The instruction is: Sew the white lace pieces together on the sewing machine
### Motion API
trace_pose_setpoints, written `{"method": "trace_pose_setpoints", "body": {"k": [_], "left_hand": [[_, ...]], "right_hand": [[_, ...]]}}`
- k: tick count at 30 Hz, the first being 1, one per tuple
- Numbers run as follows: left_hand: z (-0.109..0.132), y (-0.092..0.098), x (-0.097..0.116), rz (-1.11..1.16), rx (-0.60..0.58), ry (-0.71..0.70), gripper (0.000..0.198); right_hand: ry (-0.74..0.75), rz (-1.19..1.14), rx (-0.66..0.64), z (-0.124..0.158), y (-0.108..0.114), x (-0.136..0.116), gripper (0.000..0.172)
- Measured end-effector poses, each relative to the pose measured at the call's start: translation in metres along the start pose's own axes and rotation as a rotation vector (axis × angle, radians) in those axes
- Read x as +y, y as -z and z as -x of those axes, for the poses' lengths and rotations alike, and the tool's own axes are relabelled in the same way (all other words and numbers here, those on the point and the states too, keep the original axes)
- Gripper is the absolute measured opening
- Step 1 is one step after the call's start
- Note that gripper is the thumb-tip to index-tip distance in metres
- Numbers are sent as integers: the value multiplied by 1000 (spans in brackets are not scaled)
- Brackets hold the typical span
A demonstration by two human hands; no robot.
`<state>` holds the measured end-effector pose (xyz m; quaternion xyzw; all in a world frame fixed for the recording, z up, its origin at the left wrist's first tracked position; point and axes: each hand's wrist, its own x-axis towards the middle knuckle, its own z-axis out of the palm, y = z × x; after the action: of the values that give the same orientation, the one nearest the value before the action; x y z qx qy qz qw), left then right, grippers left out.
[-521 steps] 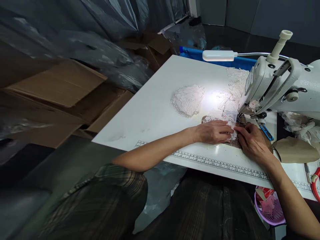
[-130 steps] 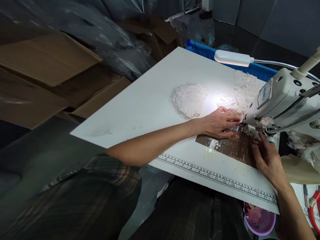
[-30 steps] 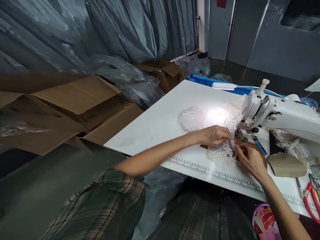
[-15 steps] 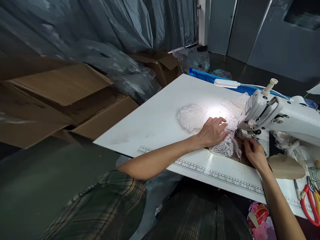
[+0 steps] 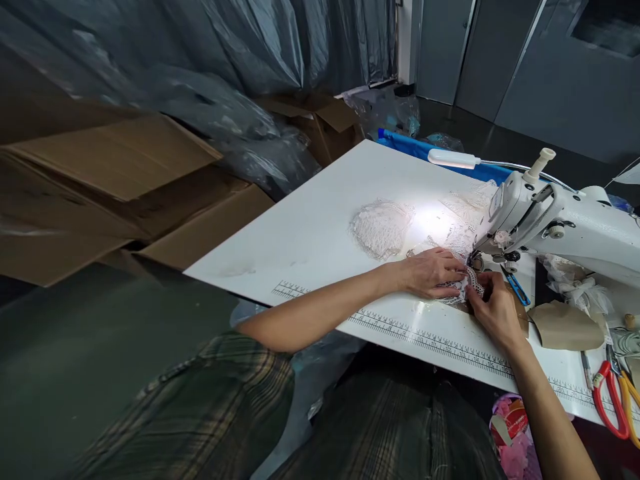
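A white sewing machine point(image 5: 560, 223) stands at the right of a white table point(image 5: 320, 227). A small piece of white lace point(image 5: 463, 288) lies just in front of its needle, on a brown patch of the tabletop. My left hand point(image 5: 433, 272) lies on the lace with its fingers flat and pressed down. My right hand point(image 5: 493, 307) pinches the lace's right edge near the presser foot. Behind the hands a rounded pile of white lace pieces point(image 5: 383, 227) sits in the lamp's light, with more lace point(image 5: 463, 210) beside the machine.
A lamp point(image 5: 453, 158) on a flexible neck shines over the work. Blue snips point(image 5: 515, 287), brown paper point(image 5: 565, 325) and red-handled scissors point(image 5: 607, 400) lie to the right. A printed ruler point(image 5: 400, 330) runs along the front edge. Cardboard boxes point(image 5: 115, 180) and plastic sheeting fill the left.
My left hand has drawn back from the lace pile and settled flat on the small lace piece. My right hand has closed in and pinched its edge by the needle.
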<state>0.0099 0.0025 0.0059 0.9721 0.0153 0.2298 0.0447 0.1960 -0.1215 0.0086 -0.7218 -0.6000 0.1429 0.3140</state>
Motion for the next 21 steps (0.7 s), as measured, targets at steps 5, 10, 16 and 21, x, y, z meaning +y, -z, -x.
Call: {"method": "trace_pose_setpoints", "body": {"k": [5, 10, 16, 21], "left_hand": [[2, 3, 1, -102, 9, 14, 43], [0, -2, 2, -180, 137, 78, 27], [-7, -7, 14, -93, 176, -44, 20], [-4, -10, 5, 50, 43, 28, 13]], "right_hand": [[-179, -168, -42, -11, 9, 1, 44], [-143, -108, -28, -4, 9, -7, 36], [33, 16, 2, 10, -5, -16, 37], [107, 99, -136, 9, 5, -17, 38]]}}
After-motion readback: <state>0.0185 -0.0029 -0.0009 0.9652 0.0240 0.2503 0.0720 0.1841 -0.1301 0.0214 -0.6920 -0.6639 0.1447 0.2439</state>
